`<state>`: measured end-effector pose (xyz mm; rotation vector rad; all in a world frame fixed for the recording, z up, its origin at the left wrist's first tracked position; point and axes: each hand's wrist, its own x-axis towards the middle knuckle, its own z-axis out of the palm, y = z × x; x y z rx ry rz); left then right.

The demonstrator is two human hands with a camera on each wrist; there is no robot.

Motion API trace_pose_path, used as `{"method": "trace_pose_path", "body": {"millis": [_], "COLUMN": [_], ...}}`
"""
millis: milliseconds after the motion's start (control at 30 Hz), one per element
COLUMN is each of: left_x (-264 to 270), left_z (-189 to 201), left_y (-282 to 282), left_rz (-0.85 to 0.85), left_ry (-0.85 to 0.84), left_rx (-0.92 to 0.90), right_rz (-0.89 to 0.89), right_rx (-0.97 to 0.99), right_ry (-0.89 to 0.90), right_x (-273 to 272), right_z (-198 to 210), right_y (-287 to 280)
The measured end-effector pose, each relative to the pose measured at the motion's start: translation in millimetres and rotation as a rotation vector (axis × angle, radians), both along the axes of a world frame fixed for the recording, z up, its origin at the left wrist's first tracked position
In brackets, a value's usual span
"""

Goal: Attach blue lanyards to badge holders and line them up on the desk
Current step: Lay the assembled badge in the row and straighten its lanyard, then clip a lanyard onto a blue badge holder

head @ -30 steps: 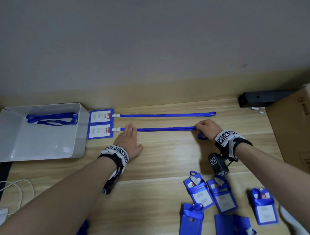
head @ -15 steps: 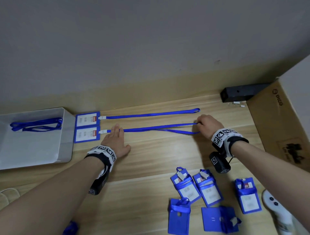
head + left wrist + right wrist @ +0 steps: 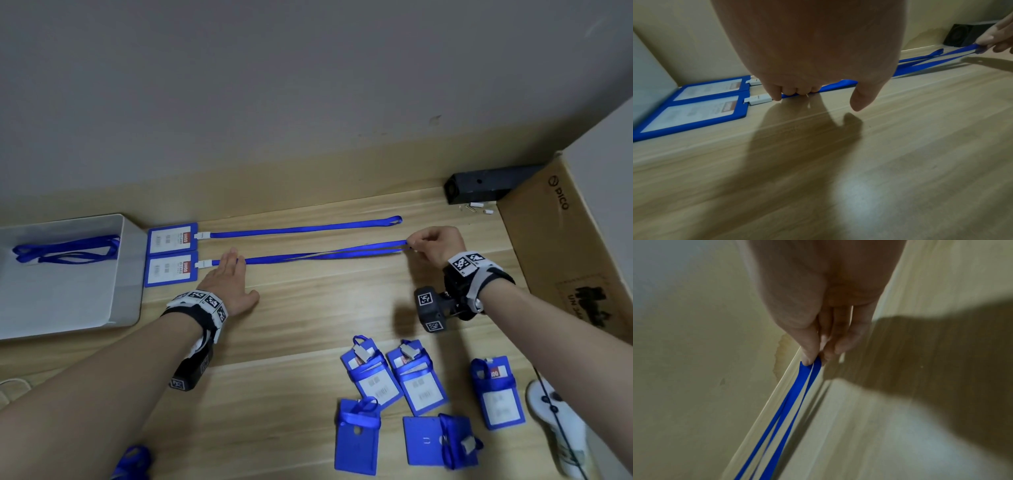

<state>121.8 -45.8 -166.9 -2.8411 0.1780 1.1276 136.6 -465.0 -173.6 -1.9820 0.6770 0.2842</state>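
One lanyarded badge holder (image 3: 172,238) lies aligned on the worktop (image 3: 308,325), the second lanyard (image 3: 325,254) is pinned by the flat left hand (image 3: 227,282) and pinched by the right hand (image 3: 435,245), while five bundled holders (image 3: 411,387) wait.

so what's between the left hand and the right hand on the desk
The second lanyard, stretched from the left hand, which presses it down near the clip, to the right hand pinching its loop end. Head view shows it best.
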Motion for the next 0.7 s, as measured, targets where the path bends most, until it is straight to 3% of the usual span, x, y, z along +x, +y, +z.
{"method": "trace_pose_path", "body": {"millis": [167, 700], "left_x": [-4, -10], "left_z": [1, -3], "left_y": [2, 8], "left_rz": [-0.004, -0.001], "left_ry": [-0.025, -0.128], "left_rx": [-0.022, -0.098], "right_rz": [0.087, 0.255], "right_rx": [-0.212, -0.421], "right_ry": [-0.047, -0.055], "right_x": [3, -8], "right_z": [-9, -19], "right_y": [0, 5]}}
